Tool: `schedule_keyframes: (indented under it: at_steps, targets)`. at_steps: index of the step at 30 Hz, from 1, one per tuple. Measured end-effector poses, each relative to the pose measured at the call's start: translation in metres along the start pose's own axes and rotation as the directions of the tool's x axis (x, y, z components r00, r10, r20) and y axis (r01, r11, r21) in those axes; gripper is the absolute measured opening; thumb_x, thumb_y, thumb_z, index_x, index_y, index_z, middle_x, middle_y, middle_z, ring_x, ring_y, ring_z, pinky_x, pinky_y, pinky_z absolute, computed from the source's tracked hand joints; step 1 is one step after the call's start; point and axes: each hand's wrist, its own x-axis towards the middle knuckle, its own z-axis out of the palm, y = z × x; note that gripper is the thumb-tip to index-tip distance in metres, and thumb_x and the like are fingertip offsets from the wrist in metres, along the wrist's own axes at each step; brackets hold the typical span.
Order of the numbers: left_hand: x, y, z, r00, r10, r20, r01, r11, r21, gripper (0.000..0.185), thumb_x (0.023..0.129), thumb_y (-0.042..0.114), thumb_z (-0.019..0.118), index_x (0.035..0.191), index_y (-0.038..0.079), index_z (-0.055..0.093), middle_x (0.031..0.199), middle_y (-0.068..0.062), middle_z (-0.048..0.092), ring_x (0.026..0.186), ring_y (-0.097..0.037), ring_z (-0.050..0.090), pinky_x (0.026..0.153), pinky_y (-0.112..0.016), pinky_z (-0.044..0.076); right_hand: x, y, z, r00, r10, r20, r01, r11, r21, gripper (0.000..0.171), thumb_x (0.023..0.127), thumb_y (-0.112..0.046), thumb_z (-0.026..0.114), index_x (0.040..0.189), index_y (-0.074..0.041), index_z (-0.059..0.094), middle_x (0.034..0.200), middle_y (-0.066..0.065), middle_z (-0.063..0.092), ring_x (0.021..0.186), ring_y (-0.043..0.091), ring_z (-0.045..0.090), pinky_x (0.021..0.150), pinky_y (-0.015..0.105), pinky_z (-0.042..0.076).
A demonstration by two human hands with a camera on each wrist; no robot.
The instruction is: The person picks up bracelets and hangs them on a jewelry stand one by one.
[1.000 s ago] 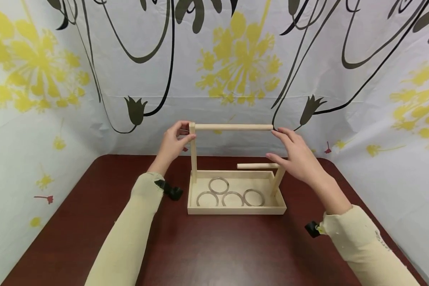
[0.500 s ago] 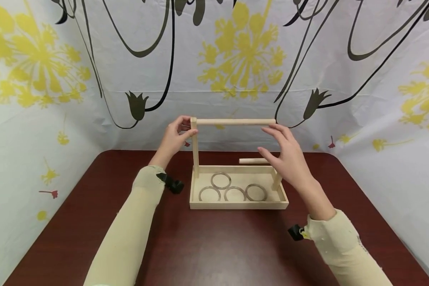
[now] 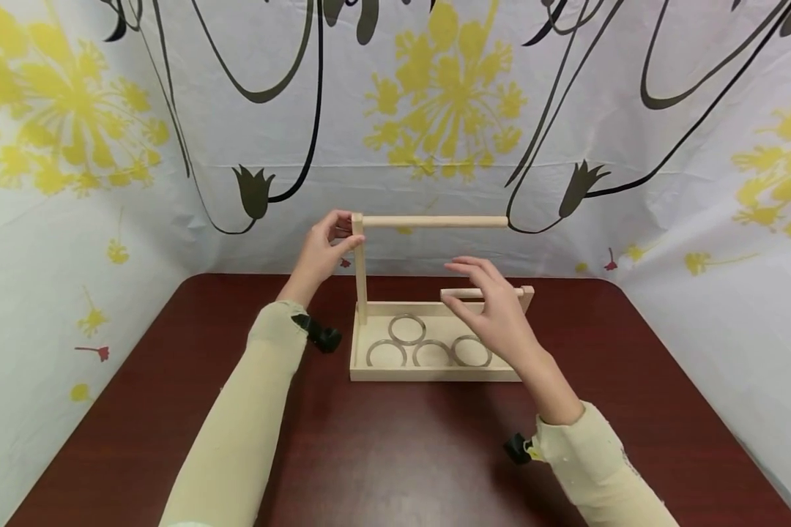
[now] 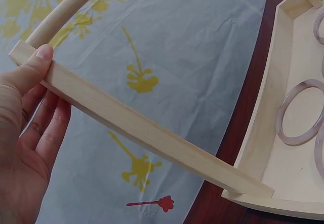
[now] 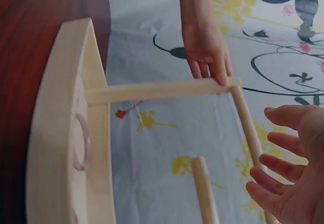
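Note:
My left hand (image 3: 321,252) pinches the top of the tall wooden post (image 4: 131,120), thumb on the near face and fingers behind. From that post a long upper dowel (image 3: 435,221) runs to the right, its far end free. My right hand (image 5: 298,168) holds nothing, its fingers spread and slightly bent. In the head view it overlaps the shorter, lower dowel (image 3: 455,293), which comes off a short post (image 3: 526,297) at the right. Both posts rise from a shallow wooden tray (image 3: 428,375). Several translucent brownish bangles (image 4: 281,116) lie flat in the tray.
The tray stands on a dark red-brown table (image 3: 395,446) with rounded far corners. Close behind the table hangs a white cloth (image 3: 290,139) printed with yellow flowers and dark vines; it also borders the left and right sides.
My right hand has left the free end of the upper dowel and moved down and left to the lower dowel. My left hand keeps its grip on the post top.

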Motion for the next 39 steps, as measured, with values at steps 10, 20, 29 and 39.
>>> schedule_keyframes:
  at_steps: [10,20,29,39]
  targets:
    - [0.004,0.000,-0.002,0.999,-0.046,0.026,0.046,0.999,0.020,0.037,0.096,0.018,0.068,0.128,0.007,0.056,0.122,-0.017,0.059,0.113,-0.032,0.062,0.058,-0.026,0.058,-0.003,0.003,0.038,0.992,0.038,0.123,-0.054,0.990,0.130,0.042,0.089,-0.011,0.075,0.129,-0.005,0.063,0.131,0.013,0.062,0.119,0.033,0.061,0.103,0.048,0.053]
    - [0.004,-0.004,0.002,0.999,-0.034,0.036,0.033,0.999,0.032,0.038,0.096,0.021,0.068,0.129,0.008,0.056,0.122,-0.016,0.060,0.112,-0.031,0.062,0.061,-0.030,0.058,-0.005,0.015,0.071,0.953,0.139,0.269,-0.199,0.957,0.213,0.043,0.091,-0.014,0.073,0.131,-0.005,0.061,0.129,0.017,0.061,0.122,0.035,0.059,0.106,0.052,0.049]
    - [0.004,-0.006,0.002,0.999,-0.010,0.030,0.010,0.999,0.031,0.038,0.096,0.019,0.068,0.129,0.007,0.056,0.122,-0.017,0.060,0.113,-0.032,0.061,0.063,-0.029,0.057,-0.006,0.033,0.095,0.927,0.226,0.300,-0.313,0.905,0.287,0.045,0.090,-0.011,0.074,0.131,0.002,0.059,0.133,0.022,0.057,0.127,0.044,0.055,0.109,0.055,0.046]
    - [0.005,-0.004,0.000,1.000,-0.001,0.014,0.001,1.000,0.013,0.039,0.095,0.017,0.069,0.129,0.005,0.056,0.120,-0.018,0.060,0.113,-0.032,0.062,0.066,-0.025,0.055,-0.001,0.066,0.115,0.887,0.343,0.309,-0.446,0.810,0.381,0.061,0.087,-0.019,0.078,0.138,0.002,0.051,0.144,0.023,0.052,0.134,0.041,0.048,0.115,0.054,0.040]
